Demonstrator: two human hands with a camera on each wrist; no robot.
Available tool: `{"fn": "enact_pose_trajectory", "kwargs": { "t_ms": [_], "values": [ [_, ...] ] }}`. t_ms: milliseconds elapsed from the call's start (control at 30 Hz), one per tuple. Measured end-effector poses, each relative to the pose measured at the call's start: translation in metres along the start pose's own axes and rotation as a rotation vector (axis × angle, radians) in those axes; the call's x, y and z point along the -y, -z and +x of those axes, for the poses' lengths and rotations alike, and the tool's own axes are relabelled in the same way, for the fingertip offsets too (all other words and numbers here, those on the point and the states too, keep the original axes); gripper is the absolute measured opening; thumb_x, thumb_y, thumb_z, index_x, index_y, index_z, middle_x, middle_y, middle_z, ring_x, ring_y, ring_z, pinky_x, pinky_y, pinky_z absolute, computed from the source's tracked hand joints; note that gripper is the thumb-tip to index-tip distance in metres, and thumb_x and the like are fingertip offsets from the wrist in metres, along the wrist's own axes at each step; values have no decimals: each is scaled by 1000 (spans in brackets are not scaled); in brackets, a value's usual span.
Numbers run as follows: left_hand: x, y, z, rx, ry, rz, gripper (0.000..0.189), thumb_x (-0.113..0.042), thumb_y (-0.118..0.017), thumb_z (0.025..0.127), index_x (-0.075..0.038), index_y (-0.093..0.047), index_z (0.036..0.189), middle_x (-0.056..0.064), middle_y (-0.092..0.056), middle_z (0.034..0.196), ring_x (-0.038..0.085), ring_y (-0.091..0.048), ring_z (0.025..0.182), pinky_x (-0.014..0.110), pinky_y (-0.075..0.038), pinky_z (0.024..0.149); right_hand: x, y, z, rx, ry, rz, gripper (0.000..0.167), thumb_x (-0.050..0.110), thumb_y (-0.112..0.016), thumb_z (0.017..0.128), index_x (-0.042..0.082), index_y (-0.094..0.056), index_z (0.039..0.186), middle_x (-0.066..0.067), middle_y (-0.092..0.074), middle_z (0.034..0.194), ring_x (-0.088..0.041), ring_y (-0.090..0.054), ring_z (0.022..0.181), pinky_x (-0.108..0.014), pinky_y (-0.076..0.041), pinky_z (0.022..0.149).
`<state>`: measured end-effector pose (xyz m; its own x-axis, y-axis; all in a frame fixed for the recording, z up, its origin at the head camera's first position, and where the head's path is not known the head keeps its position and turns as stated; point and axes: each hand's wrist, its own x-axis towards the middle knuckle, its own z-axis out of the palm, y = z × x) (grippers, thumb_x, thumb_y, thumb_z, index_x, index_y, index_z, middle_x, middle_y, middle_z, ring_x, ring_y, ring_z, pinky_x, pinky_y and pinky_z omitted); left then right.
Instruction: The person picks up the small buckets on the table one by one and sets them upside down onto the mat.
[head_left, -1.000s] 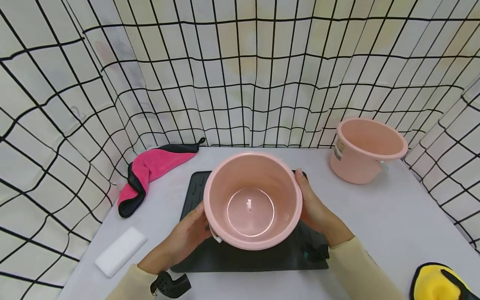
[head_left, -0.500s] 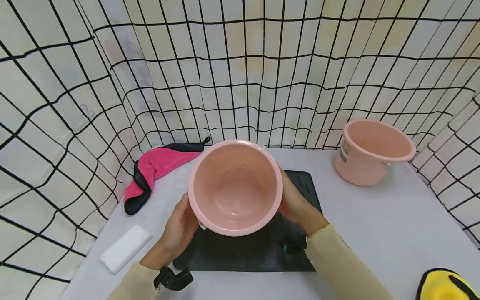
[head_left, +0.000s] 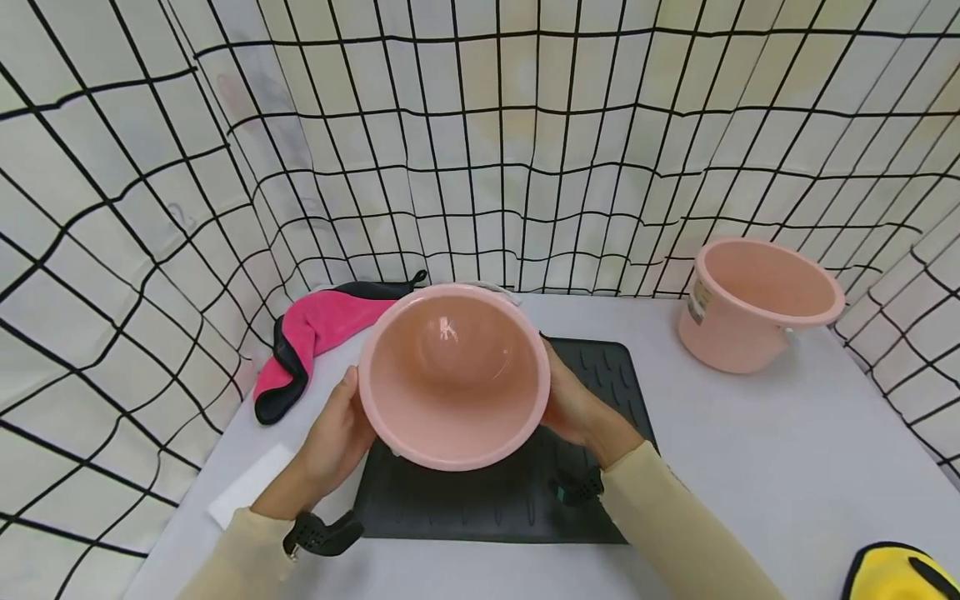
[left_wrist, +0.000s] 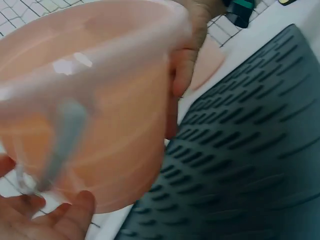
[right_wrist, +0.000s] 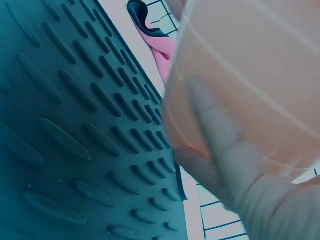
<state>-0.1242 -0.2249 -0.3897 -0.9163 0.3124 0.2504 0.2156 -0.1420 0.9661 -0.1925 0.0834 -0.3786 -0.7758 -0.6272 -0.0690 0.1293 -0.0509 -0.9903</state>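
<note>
A pink plastic bucket (head_left: 453, 375) is held between both hands over the black ribbed mat (head_left: 495, 508), its mouth tilted toward the head camera. On its left side, my left hand (head_left: 333, 442) grips the wall; in the left wrist view the fingers (left_wrist: 75, 215) reach round near its base, beside a blurred pale handle (left_wrist: 65, 137). Against the opposite wall, my right hand (head_left: 577, 408) holds the bucket, and in the right wrist view its fingers (right_wrist: 215, 120) lie along the outside. In the head view, the bucket hides most of both hands' fingertips.
A second pink bucket (head_left: 757, 304) stands at the back right. At the back left lies a pink and black cloth (head_left: 322, 325). A white block (head_left: 247, 483) is partly behind the left forearm. Something yellow and black (head_left: 900, 575) sits bottom right. Black netting (head_left: 517, 167) encloses the table.
Both hands have moved the bucket leftward relative to the mat and tipped it, so its inner floor has shifted upward in view. The left forearm now covers part of the white block.
</note>
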Motion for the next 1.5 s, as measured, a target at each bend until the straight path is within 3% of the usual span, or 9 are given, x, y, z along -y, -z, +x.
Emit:
{"fn": "enact_pose_trajectory", "kwargs": {
  "t_ms": [100,233,400,533,767,933,1067,1233,1500],
  "values": [
    [-14,7,3,-14,66,86,59,-43,-14,114,-11,-29,161,16,-43,150,25,-47,135,28,-50,106,0,-2,8,6,88,5,76,71,-26,105,20,-23,162,-20,-25,162,-46,-31,143,-60,-42,108],
    [-33,15,11,-16,163,223,65,-52,-14,112,-14,-25,164,17,-35,154,31,-37,140,34,-46,110,0,-6,17,15,76,30,73,67,-37,105,32,-12,164,-9,-22,165,-39,-38,141,-60,-44,107],
    [-50,23,21,19,294,362,70,-57,-19,111,-18,-11,169,13,-21,167,39,-20,151,71,-24,118,6,-11,25,5,5,37,105,65,-66,93,43,7,164,-3,-24,167,-33,-56,129,-54,-57,93],
    [-58,27,27,15,344,434,77,-57,-31,108,-16,-6,169,14,-20,166,40,-18,151,73,-22,117,11,-18,31,-23,17,-36,122,62,-77,86,44,15,163,-5,-33,165,-29,-62,119,-40,-58,83],
    [-55,29,32,-27,243,427,81,-53,-38,108,-13,-1,168,12,-12,170,40,-15,153,71,-22,118,13,-21,41,-67,117,-126,130,45,-90,79,44,8,164,5,-24,169,-34,-57,132,-51,-55,97],
    [-50,29,33,-77,134,357,79,-61,-32,106,-18,-2,165,8,-8,171,40,-10,156,72,-15,120,13,-20,44,-37,194,-170,127,37,-94,77,50,0,162,-3,-42,155,-36,-60,128,-52,-57,97],
    [-51,28,35,-81,132,387,84,-62,-41,104,-24,1,167,6,-5,171,35,-5,156,74,-14,119,13,-20,48,-12,278,-231,125,32,-95,75,53,-5,160,-3,-44,149,-31,-56,128,-49,-58,94],
    [-52,28,39,-98,134,412,88,-40,-54,104,-19,3,167,14,-12,170,41,-13,155,71,-28,116,13,-19,53,-8,380,-295,130,27,-96,73,50,-2,162,1,-37,154,-32,-52,129,-50,-58,93],
    [-39,29,45,-93,5,405,85,-12,-61,99,-21,-11,168,12,-40,152,33,-49,132,29,-54,99,6,-18,54,-27,383,-320,138,11,-95,73,49,2,163,2,-39,155,-28,-55,131,-48,-58,96]
  ]
}}
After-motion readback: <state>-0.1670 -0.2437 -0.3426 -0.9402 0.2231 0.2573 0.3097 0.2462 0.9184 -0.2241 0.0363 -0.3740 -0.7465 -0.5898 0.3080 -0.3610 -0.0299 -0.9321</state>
